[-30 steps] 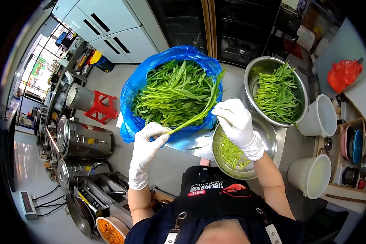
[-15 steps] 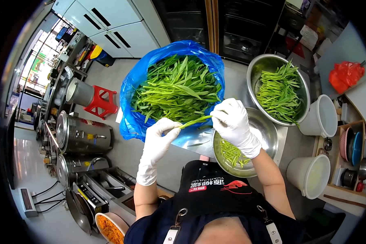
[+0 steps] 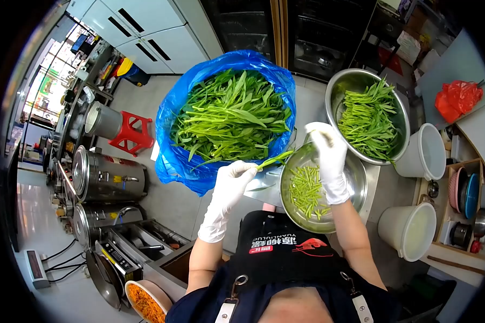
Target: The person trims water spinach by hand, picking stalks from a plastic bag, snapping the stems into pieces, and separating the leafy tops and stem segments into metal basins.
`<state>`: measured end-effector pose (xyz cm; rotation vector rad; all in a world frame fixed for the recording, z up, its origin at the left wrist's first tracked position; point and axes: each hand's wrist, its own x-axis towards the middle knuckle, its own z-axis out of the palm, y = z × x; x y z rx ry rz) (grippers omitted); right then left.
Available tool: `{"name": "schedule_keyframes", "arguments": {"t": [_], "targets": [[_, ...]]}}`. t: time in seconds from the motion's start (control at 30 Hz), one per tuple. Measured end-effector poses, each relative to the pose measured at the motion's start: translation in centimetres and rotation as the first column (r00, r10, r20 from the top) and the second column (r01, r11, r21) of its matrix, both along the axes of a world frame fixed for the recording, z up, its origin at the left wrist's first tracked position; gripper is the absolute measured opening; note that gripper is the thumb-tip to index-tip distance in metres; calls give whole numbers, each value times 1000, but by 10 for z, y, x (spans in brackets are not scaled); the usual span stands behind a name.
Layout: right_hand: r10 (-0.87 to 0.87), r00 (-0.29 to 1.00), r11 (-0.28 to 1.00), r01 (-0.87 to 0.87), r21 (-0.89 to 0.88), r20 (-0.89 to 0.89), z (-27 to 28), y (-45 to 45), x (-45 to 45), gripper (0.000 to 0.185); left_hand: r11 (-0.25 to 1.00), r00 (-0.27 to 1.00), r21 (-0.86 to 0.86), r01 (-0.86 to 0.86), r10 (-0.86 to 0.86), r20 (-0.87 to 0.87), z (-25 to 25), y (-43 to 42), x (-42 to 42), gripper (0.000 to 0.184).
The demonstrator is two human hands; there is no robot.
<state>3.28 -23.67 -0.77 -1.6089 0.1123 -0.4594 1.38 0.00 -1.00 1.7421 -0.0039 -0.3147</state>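
Note:
My left hand (image 3: 231, 180), in a white glove, pinches a leafy green stem (image 3: 275, 159) at the front edge of a blue plastic bag (image 3: 170, 161). Long leafy greens (image 3: 229, 116), which look like water spinach, fill that bag. Also gloved in white, my right hand (image 3: 328, 153) is over the far side of a steel bowl (image 3: 355, 207), apart from the stem. Its fingers are blurred, and whether they hold anything does not show. Short cut stem pieces (image 3: 305, 188) lie in this bowl. Behind it, a larger steel basin (image 3: 335, 89) holds a bundle of leafy greens (image 3: 369, 121).
A metal table (image 3: 310, 107) bears the bag and bowls. Two white buckets (image 3: 407, 231) stand at the right, near an open shelf with pans. Steel pots (image 3: 110, 172), a red stool (image 3: 130, 133) and a bowl of orange shreds (image 3: 145, 301) are at the left.
My right hand has let go of the stem and moved right, over the bowl. My left hand has shifted slightly right, still with the stem in it.

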Motion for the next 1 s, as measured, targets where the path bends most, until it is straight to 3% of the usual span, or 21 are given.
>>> {"name": "schedule_keyframes", "arguments": {"t": [0.07, 0.1, 0.17, 0.3, 0.4, 0.5, 0.53, 0.57, 0.63, 0.7, 0.77, 0.83, 0.87, 0.97, 1.0], "targets": [[298, 899, 896, -146, -420, 322, 6, 15, -5, 7, 999, 998, -22, 25, -26, -49, -2, -3, -2, 16], [432, 825, 726, -77, -683, 366, 18, 22, -10, 14, 998, 996, -47, 33, -37, -78, 0, -6, -2, 17], [555, 789, 445, -13, -895, 264, 4, 32, -18, 22, 995, 990, -94, 37, -49, -129, 10, -11, -4, 18], [530, 812, 471, -41, -881, 245, -14, 35, -26, 30, 998, 980, -27, 59, -63, -190, 16, -13, -7, 19], [482, 858, 546, -135, -827, 178, -16, 28, -33, 26, 993, 991, -75, 95, -101, -85, 5, -20, -9, 19], [364, 926, 839, -281, -466, 98, -32, 20, -39, 15, 986, 990, -98, 138, -135, 37, -8, -37, -10, 13], [300, 953, 938, -302, -169, -38, -32, 12, -39, 12, 980, 985, -101, 168, -163, 62, -9, -44, -12, 14], [272, 943, 959, -249, 138, -189, -32, 0, -38, 13, 974, 977, -104, 201, -192, 87, -10, -50, -14, 16], [189, 963, 971, -154, 184, -193, -35, -35, -32, 14, 931, 908, 88, 353, -364, 209, -27, -56, -17, 24], [120, 953, 955, -34, 296, -278, -22, -61, -34, 15, 844, 861, 176, 507, -504, -63, -9, -63, -20, 44], [38, 965, 986, 6, 165, -260, -31, -89, -38, 17, 765, 772, 531, 364, -567, 288, -16, -61, -17, 41], [-11, 953, 998, 31, 60, -303, -31, -105, -45, 16, 800, 728, 547, 247, -525, 440, -6, -46, 8, 28], [-8, 944, 999, 25, 47, -330, -33, -111, -49, 17, 700, 682, 689, 188, -598, 421, 4, -34, 25, 15], [24, 919, 999, -9, 41, -394, -36, -109, -61, 20, 563, 642, 790, -242, -518, 566, 51, 9, 83, 23], [50, 922, 999, -39, 36, -383, -48, -111, -64, 21, 561, 526, 712, -423, -487, 697, 59, 26, 108, 24]]}}
